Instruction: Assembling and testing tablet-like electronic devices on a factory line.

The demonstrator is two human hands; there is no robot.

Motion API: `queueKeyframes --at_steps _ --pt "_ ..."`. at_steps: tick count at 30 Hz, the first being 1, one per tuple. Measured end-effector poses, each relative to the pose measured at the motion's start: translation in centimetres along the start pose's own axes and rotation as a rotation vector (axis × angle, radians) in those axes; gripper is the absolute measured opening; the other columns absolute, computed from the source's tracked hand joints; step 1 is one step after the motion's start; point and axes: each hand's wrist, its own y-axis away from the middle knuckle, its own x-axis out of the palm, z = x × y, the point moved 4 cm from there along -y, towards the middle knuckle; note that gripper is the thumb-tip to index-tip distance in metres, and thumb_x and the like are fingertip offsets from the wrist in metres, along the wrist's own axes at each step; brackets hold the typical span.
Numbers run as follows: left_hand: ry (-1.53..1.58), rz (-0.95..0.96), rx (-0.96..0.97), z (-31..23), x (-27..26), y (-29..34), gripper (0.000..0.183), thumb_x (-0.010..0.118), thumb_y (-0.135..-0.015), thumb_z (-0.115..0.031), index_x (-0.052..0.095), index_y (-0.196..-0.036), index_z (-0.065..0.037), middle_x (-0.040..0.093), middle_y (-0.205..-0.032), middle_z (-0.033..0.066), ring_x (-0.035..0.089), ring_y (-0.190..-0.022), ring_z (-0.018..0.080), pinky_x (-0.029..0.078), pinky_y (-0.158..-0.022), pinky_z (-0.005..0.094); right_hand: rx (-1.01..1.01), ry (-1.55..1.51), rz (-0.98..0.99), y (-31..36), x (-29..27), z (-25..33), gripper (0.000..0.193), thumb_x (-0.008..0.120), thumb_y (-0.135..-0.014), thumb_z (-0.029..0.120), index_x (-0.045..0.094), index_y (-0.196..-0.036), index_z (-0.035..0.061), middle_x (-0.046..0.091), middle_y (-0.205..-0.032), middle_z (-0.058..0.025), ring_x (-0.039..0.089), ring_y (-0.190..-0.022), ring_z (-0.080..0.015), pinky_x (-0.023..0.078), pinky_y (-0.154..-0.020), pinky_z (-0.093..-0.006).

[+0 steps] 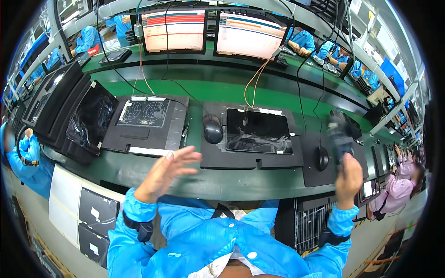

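Observation:
My right hand [349, 180] is closed round the grip of a dark barcode scanner [340, 132], blurred, at the right of the bench. Raised over the front edge of the bench, my left hand [169, 172] has its fingers apart and holds nothing. Between the hands, a black tablet [257, 131] lies in a dark foam tray [211, 156], with a cable at its top edge. A black mouse [212, 129] sits on the foam beside the tablet. Beyond my left hand, another foam tray [174, 116] carries a tablet [143, 112] showing circular patterns on its screen.
Two lit monitors [174, 31] [250, 34] stand at the back, with cables hanging down. Stacked black trays [55, 104] rise at the left. A second mouse [321, 158] lies on a dark mat near the scanner. Co-workers in blue [301, 41] and pink [399, 189] are around.

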Motion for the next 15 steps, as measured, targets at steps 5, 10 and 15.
queueKeyframes --at_steps 5,10,15 --pt "0.713 0.353 -0.025 1.7 4.6 1.4 0.106 0.038 -0.089 -0.085 0.029 -0.159 -0.005 0.034 -0.159 0.0247 0.034 -0.148 0.0383 0.033 -0.117 0.0577 -0.558 -0.467 -0.114 -6.7 3.5 16.8 0.025 0.073 -0.087 0.018 0.072 -0.111 0.0166 0.072 -0.118 -0.0053 0.069 -0.113 -0.0271 0.054 -0.099 -0.0438" --pt "0.754 -0.498 0.127 7.3 -3.3 10.5 0.043 0.058 -0.086 0.002 0.058 -0.128 0.004 0.067 -0.122 0.0186 0.068 -0.107 0.0343 0.053 -0.099 0.0455 -0.266 -0.849 -0.065 -12.9 11.4 27.0 0.039 0.071 -0.084 0.008 0.067 -0.122 0.0052 0.063 -0.128 -0.0159 0.06 -0.122 -0.0359 0.049 -0.103 -0.0471" --pt "0.537 -0.869 0.372 7.6 -7.0 16.4 0.043 0.059 -0.087 -0.001 0.058 -0.13 0.004 0.065 -0.125 0.0166 0.064 -0.116 0.0322 0.049 -0.105 0.0457 -0.007 -0.68 0.191 -14.8 21.6 28.9 0.047 0.072 -0.088 0.032 0.065 -0.121 0.0003 0.056 -0.133 -0.0242 0.054 -0.125 -0.0413 0.045 -0.105 -0.0492"
